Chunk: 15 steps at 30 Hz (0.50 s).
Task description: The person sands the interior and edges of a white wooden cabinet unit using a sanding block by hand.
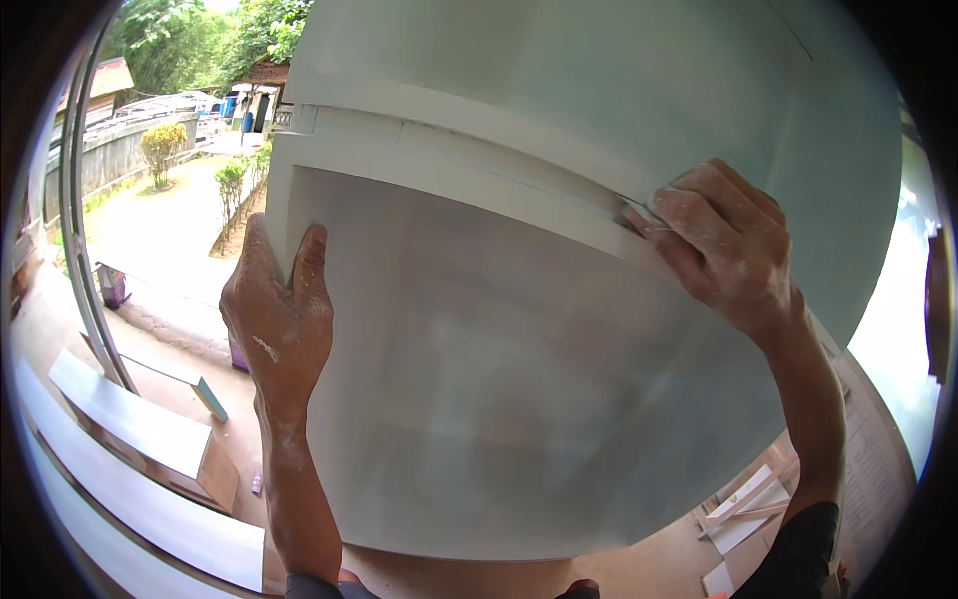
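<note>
Cabinet: big pale box (539,399), right in front of the person, filling the middle of the view; what supports it is out of sight.
Weight: likely heavy and awkward from its bulk; I'd treat it as a two-hand lift.
Stiffness: front rail (449,168) and side edge look rigid; broad grey panel (479,349) probably flexes more.
Surface: smooth, likely slick under dusty fingers; thin edges and corners could chip.
Where to hold: side edge or rail, thumb in front, fingers wrapped behind. Flat faces give nothing to grab.
Left grip: left hand (284,304) clamped on the cabinet's left edge, thumb on the front face.
Right grip: right hand (733,235), fingers together, pinching a small thin piece (636,217) against the rail near its right end. Can't tell what it is; probably light.
Above: pale green board (559,60) over the rail, a narrow seam between.
Lower left: white-topped box (140,409) and long white boards (150,504).
Lower right: wood offcuts (753,494) on the floor.
Beyond: yard with a yellow-green shrub (163,150).
</note>
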Each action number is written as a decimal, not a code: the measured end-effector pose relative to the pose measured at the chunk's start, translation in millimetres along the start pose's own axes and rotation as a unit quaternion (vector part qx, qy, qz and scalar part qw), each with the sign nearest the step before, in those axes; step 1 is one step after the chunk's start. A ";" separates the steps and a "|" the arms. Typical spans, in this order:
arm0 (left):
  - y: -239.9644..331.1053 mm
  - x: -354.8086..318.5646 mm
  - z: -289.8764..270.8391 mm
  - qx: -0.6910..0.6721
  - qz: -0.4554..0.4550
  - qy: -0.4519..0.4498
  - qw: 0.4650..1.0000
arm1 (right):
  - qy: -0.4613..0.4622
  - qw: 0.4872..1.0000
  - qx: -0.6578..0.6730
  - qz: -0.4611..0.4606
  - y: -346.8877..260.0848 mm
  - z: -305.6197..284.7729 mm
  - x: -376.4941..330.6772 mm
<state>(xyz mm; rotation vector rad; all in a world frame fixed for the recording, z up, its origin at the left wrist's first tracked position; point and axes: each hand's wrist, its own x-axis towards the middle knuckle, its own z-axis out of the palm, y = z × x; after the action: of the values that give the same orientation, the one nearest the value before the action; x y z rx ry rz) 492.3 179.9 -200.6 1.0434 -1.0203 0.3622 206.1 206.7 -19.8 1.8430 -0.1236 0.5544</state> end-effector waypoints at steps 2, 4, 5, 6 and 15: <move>1.6 0.7 -1.5 -0.009 0.001 -0.006 1.000 | -0.018 1.000 0.015 0.007 -10.7 1.0 16.6; 3.5 3.6 -1.2 -0.030 -0.011 -0.004 0.999 | -0.002 0.999 0.039 -0.010 -12.8 10.1 43.1; 4.2 7.1 1.6 -0.034 0.004 0.001 0.999 | -0.004 0.999 0.046 0.005 -10.3 15.2 55.1; 4.7 7.7 2.4 -0.053 -0.009 -0.009 0.999 | 0.010 0.997 0.069 0.010 -11.3 16.5 62.7; 5.5 7.5 4.8 -0.042 -0.002 -0.008 0.999 | -0.106 0.990 0.055 0.080 -13.9 -3.7 64.8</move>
<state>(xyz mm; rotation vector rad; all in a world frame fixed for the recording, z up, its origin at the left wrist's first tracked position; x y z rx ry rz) 489.9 177.0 -190.8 0.9737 -1.0400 0.3059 267.1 227.0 -3.0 2.0075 -0.3922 0.4825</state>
